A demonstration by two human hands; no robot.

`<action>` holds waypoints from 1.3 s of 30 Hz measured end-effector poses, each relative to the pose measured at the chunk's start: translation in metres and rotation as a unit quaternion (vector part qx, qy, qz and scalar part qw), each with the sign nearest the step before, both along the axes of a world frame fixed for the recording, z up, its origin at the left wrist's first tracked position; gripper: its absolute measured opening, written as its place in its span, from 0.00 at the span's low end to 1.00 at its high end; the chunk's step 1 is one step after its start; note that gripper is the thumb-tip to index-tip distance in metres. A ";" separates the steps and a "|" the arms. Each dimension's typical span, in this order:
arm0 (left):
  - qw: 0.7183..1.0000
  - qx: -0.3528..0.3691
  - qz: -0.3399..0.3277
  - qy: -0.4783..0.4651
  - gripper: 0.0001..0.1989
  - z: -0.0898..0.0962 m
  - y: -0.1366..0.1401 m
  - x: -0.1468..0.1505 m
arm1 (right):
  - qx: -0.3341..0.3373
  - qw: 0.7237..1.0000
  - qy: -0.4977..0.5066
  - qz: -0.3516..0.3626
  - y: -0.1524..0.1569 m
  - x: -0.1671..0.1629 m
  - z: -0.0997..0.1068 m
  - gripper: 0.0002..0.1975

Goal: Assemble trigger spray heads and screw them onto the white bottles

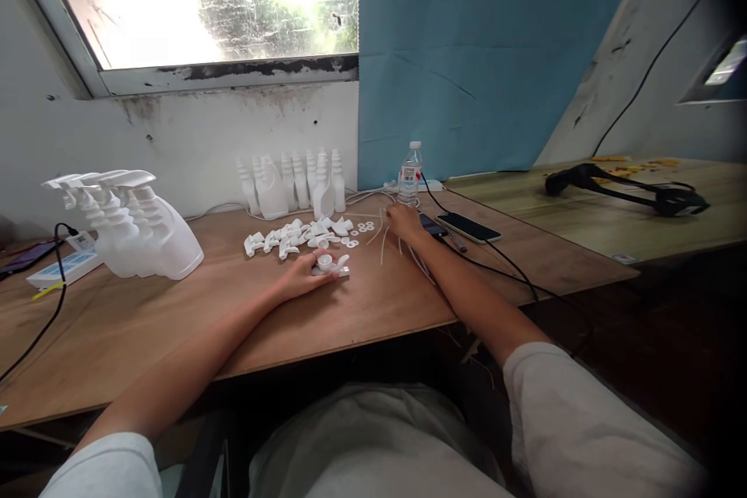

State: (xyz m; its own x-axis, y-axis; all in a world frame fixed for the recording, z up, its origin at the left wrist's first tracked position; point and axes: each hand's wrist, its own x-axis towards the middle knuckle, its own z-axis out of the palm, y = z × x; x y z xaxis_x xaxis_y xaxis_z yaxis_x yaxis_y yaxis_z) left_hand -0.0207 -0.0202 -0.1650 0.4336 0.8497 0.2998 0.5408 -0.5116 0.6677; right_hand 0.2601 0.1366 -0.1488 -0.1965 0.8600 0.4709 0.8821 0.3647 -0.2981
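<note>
Evidently two hands on the bench, one white part held.
Left to right, I log sprayer-topped bottles (172, 241), overlapped past counting; about eight headless bottles (271, 191) by the wall; heaped sprayer heads (297, 233), also uncountable; in front, one white sprayer part (325, 264), left hand (304, 276) curled round it; several small rings (362, 228); right hand (404, 219) beside thin tubes (384, 243), fingers bent, hold I can't tell; one water bottle (409, 180); two phones (468, 227).
</note>
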 end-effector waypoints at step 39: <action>1.000 -0.012 -0.003 -0.021 0.19 0.001 0.001 0.003 | -0.128 0.772 0.339 0.522 -0.107 -0.100 0.016 0.16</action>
